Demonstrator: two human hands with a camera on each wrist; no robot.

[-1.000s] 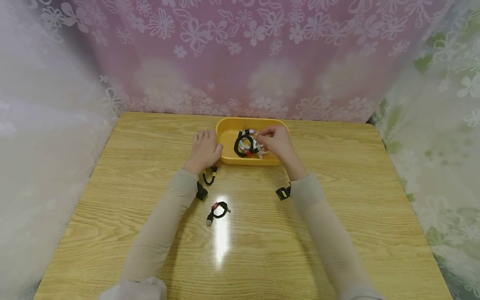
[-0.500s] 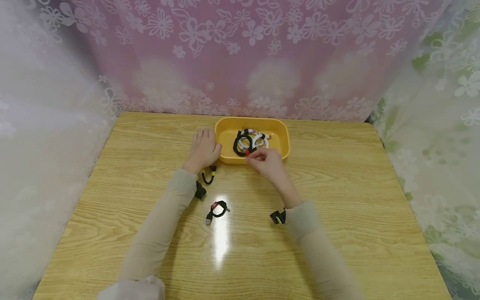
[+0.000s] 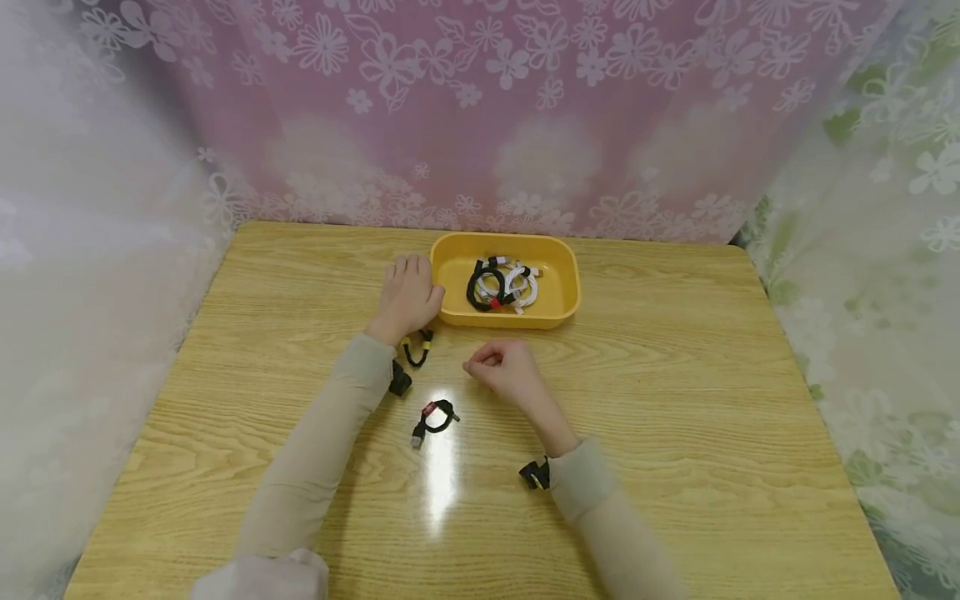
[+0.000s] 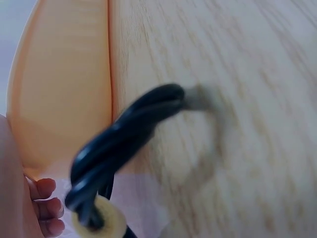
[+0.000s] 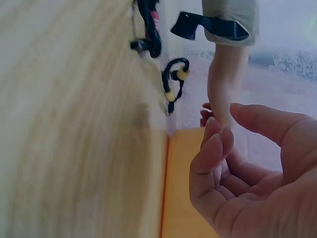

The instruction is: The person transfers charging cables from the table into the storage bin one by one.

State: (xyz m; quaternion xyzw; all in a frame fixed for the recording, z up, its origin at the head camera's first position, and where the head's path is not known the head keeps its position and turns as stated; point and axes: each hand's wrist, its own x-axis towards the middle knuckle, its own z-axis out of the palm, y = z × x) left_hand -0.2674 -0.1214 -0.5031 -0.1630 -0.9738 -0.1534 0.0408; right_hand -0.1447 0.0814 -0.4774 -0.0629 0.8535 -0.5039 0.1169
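A yellow plastic bin (image 3: 567,292) stands at the back of the table, holding several coiled charging cables: a black coil (image 3: 476,303) with a red band lies beside white coils (image 3: 532,293). My left hand (image 3: 407,292) rests at the bin's left end, thumb touching the rim, other fingers loosely bent outside it. In front of the bin, my right hand (image 3: 506,371) hovers over the table, holding nothing; its thumb stands apart from the bent fingers in the right wrist view. A black cable with yellow bands (image 3: 417,360) lies near the left wrist and looms large in the left wrist view.
On the wooden table (image 3: 712,400), a short black USB cable (image 3: 430,427) with a red tag lies between the forearms. Black wrist mounts (image 3: 536,473) stick out at both cuffs. A floral curtain (image 3: 465,125) hangs behind the table, with pale cloth at both sides.
The right hand has left the bin, moving toward me and leftward over the table. A white coil now lies in plain view inside the bin. The left hand stays at the rim.
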